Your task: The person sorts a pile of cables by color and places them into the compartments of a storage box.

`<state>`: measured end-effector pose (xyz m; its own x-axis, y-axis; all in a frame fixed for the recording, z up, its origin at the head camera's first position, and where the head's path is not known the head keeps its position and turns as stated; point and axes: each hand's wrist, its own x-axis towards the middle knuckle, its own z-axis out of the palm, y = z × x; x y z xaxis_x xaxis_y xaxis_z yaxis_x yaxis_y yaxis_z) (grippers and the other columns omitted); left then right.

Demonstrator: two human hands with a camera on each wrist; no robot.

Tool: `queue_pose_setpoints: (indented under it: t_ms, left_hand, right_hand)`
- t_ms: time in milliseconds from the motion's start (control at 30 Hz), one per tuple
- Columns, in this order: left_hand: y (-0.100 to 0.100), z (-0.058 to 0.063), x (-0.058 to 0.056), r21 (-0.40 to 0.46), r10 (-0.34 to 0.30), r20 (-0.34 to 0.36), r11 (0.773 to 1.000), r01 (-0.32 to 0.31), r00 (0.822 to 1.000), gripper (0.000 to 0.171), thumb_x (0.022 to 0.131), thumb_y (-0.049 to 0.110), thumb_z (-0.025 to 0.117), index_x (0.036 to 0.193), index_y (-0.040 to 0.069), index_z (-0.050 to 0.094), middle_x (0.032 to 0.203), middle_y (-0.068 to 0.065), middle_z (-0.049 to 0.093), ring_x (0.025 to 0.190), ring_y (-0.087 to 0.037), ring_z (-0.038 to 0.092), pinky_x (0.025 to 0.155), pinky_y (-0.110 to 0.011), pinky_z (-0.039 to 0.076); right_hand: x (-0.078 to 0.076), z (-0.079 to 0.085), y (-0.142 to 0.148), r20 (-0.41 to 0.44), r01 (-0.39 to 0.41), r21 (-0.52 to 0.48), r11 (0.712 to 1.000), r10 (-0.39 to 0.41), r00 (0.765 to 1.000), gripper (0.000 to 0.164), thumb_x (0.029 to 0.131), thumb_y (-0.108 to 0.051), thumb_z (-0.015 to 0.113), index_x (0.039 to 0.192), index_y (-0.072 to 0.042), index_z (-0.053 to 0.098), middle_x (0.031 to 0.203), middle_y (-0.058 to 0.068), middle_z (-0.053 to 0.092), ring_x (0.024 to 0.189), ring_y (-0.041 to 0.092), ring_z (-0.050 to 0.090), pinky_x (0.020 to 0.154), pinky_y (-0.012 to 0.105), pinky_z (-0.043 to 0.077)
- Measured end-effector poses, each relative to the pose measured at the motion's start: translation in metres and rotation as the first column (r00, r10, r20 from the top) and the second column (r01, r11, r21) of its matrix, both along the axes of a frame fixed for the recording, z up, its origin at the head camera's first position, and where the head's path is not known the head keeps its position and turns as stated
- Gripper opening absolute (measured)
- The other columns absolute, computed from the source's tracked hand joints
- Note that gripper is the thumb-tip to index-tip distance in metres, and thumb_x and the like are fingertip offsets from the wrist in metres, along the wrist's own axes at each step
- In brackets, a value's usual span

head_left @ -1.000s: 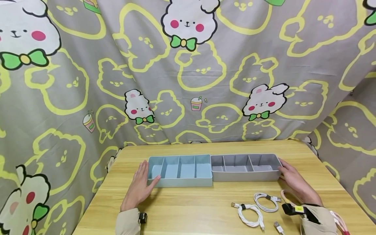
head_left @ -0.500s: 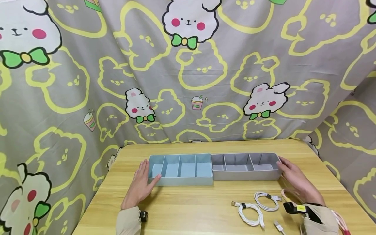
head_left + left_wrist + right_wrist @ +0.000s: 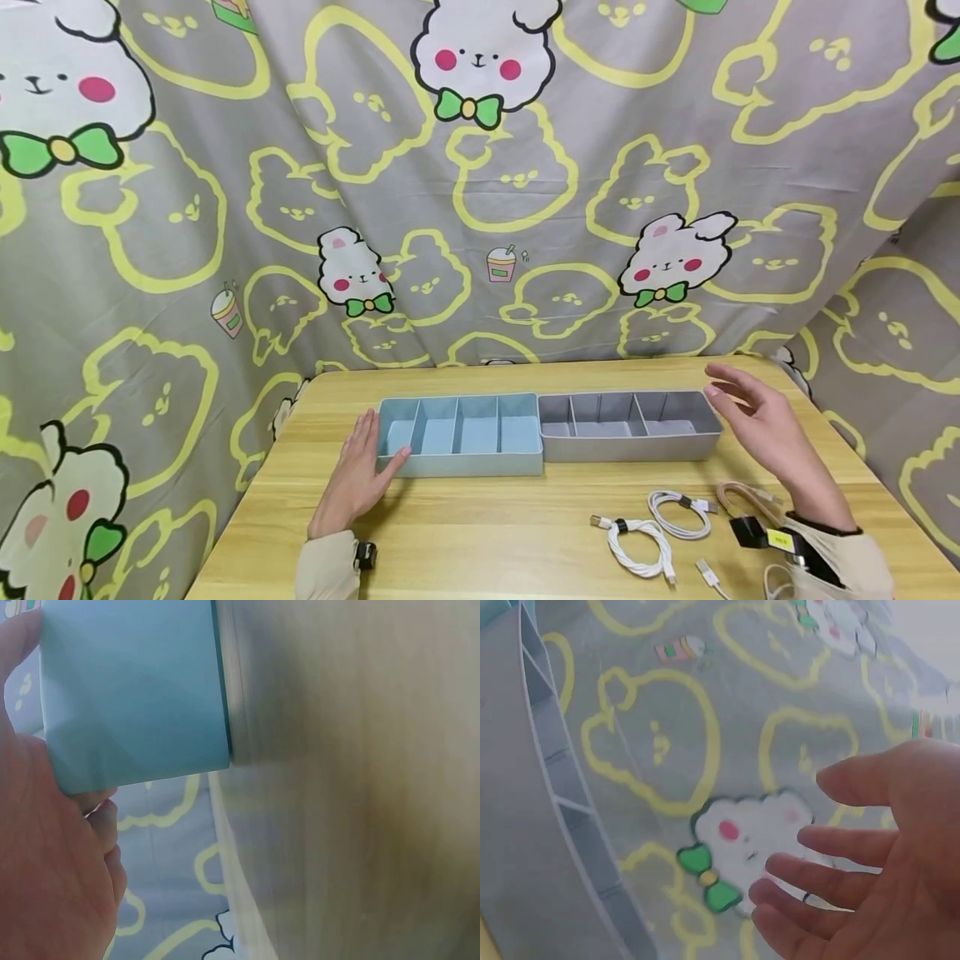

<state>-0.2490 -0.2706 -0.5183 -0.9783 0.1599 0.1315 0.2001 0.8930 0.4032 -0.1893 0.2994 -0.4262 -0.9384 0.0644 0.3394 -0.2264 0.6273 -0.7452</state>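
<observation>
Blue is the box beside our left hand. We lay our left fingers flat along its end, with the thumb over its near edge; they press but do not curl round. From that hand, the box runs long and straight toward our other side. At its far end it meets a grey box, so the two make one long row between our hands.

Our right hand hangs in the air just past the grey box's end. Its fingers are loose and apart, and it holds nothing. The grey box lies to the left of this hand, its long side pointing away toward our left hand.

Closer to us than our right hand, two rings of white cable lie on the wooden table. A pink cable lies by our right wrist, partly hidden. Our right hand is nearer to all of these than our left.
</observation>
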Motion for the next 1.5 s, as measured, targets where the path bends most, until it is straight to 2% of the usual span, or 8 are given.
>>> queue_pose_setpoints:
  t_ms: [167,267,367,600,800,933,1167,1500]
  left_hand:
    - [-0.001,-0.002,0.001,-0.008,0.002,-0.001,1.0,-0.002,1.0,0.096,0.103,0.063,0.046,0.164,-0.004,0.012,0.174,-0.022,0.009,0.161,-0.044,0.009,0.129,-0.064,0.014]
    - [-0.001,-0.002,0.0,-0.009,0.002,0.0,1.0,-0.002,1.0,0.096,0.104,0.063,0.046,0.164,-0.004,0.011,0.174,-0.022,0.007,0.162,-0.044,0.009,0.129,-0.064,0.013]
    - [0.0,-0.002,-0.001,0.0,-0.002,0.005,1.0,0.002,1.0,0.097,0.104,0.063,0.045,0.164,-0.004,0.01,0.174,-0.021,0.006,0.162,-0.043,0.007,0.129,-0.064,0.013]
    - [0.001,-0.001,-0.001,0.006,-0.002,0.014,1.0,0.002,1.0,0.096,0.104,0.063,0.046,0.164,-0.003,0.009,0.175,-0.02,0.005,0.162,-0.042,0.005,0.13,-0.064,0.012]
    - [-0.001,-0.002,-0.002,0.007,-0.003,0.0,1.0,0.003,1.0,0.096,0.103,0.063,0.046,0.164,-0.004,0.012,0.174,-0.022,0.008,0.162,-0.044,0.009,0.129,-0.065,0.014]
    - [-0.001,-0.003,-0.003,0.005,0.001,-0.002,1.0,-0.001,1.0,0.097,0.103,0.063,0.045,0.164,-0.003,0.011,0.174,-0.022,0.009,0.162,-0.044,0.009,0.129,-0.065,0.013]
    - [0.0,-0.002,-0.004,0.01,-0.002,0.004,1.0,0.002,1.0,0.097,0.103,0.063,0.045,0.165,-0.002,0.01,0.174,-0.022,0.009,0.162,-0.043,0.008,0.129,-0.064,0.013]
    - [0.0,-0.002,-0.002,0.016,0.002,-0.001,1.0,-0.002,1.0,0.096,0.104,0.062,0.046,0.164,-0.004,0.012,0.174,-0.022,0.009,0.161,-0.044,0.009,0.129,-0.064,0.013]
  right_hand:
    - [0.016,0.01,-0.018,-0.079,-0.047,0.016,0.999,0.048,0.996,0.042,0.105,-0.02,0.062,0.143,-0.004,0.059,0.129,-0.027,0.058,0.107,-0.027,0.051,0.085,-0.003,0.045]
    - [0.024,0.014,-0.026,-0.091,-0.075,0.03,0.997,0.078,0.993,0.039,0.103,-0.017,0.065,0.14,-0.005,0.062,0.123,-0.039,0.053,0.105,-0.024,0.054,0.084,-0.001,0.047]
    - [0.028,0.017,-0.031,-0.113,-0.085,0.063,0.994,0.091,0.989,0.038,0.1,-0.015,0.069,0.138,-0.009,0.064,0.122,-0.033,0.057,0.105,-0.02,0.054,0.086,-0.001,0.046]
    - [0.032,0.017,-0.039,-0.088,-0.174,0.221,0.96,0.197,0.976,0.039,0.093,-0.019,0.078,0.131,-0.018,0.068,0.128,0.003,0.069,0.106,-0.011,0.057,0.085,0.008,0.049]
    - [0.031,0.015,-0.048,-0.023,-0.246,0.303,0.921,0.265,0.964,0.039,0.092,-0.026,0.08,0.129,-0.019,0.069,0.123,-0.003,0.07,0.101,0.002,0.061,0.08,0.025,0.056]
    - [0.03,0.013,-0.053,0.041,-0.304,0.293,0.906,0.306,0.951,0.038,0.094,-0.029,0.077,0.13,-0.021,0.067,0.122,-0.006,0.068,0.104,0.004,0.061,0.079,0.026,0.056]
    - [0.027,0.004,-0.065,0.05,-0.385,0.331,0.862,0.392,0.919,0.042,0.092,-0.031,0.08,0.128,-0.016,0.067,0.122,-0.003,0.071,0.105,0.014,0.065,0.082,0.03,0.058]
    - [0.022,-0.012,-0.081,0.215,-0.488,0.359,0.795,0.439,0.872,0.05,0.09,-0.037,0.081,0.129,-0.01,0.065,0.122,0.001,0.069,0.105,0.021,0.065,0.086,0.036,0.057]
